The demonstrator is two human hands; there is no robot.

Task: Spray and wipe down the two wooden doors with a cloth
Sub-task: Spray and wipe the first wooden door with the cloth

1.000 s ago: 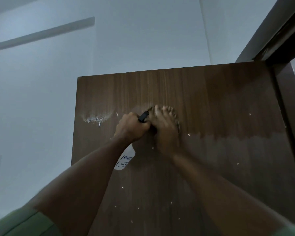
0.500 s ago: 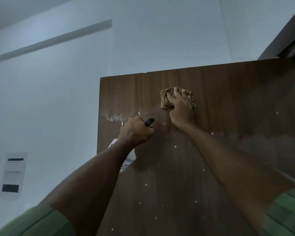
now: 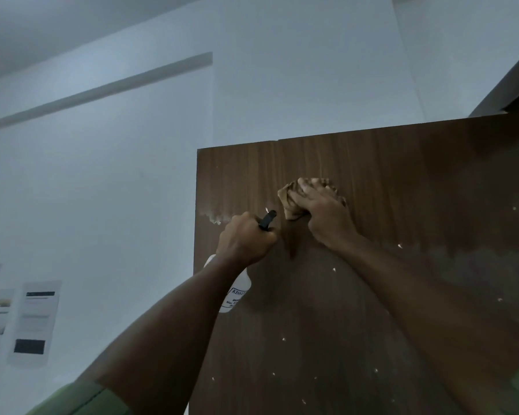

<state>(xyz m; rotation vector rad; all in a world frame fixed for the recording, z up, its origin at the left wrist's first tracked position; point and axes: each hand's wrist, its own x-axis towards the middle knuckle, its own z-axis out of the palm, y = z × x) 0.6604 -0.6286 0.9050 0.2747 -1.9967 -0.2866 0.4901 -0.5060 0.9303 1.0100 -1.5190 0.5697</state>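
A dark brown wooden door (image 3: 402, 181) fills the right half of the head view, its top edge visible and its face dotted with white flecks. My right hand (image 3: 327, 217) presses a crumpled tan cloth (image 3: 289, 202) flat against the door near its top. Just to the left and slightly lower, my left hand (image 3: 246, 241) grips a white spray bottle (image 3: 237, 292) with a black nozzle (image 3: 267, 219) pointing at the door. A patch of white foam (image 3: 215, 218) clings by the door's left edge.
A pale wall (image 3: 102, 175) stands left of the door, with several paper notices (image 3: 33, 322) stuck low on it. A dark door frame (image 3: 510, 85) runs up at the top right. The door's lower right surface looks duller than the part above.
My right hand and the cloth slid up the door and then down and left, close to the spray nozzle. The camera view shifted left, so the door sits further right.
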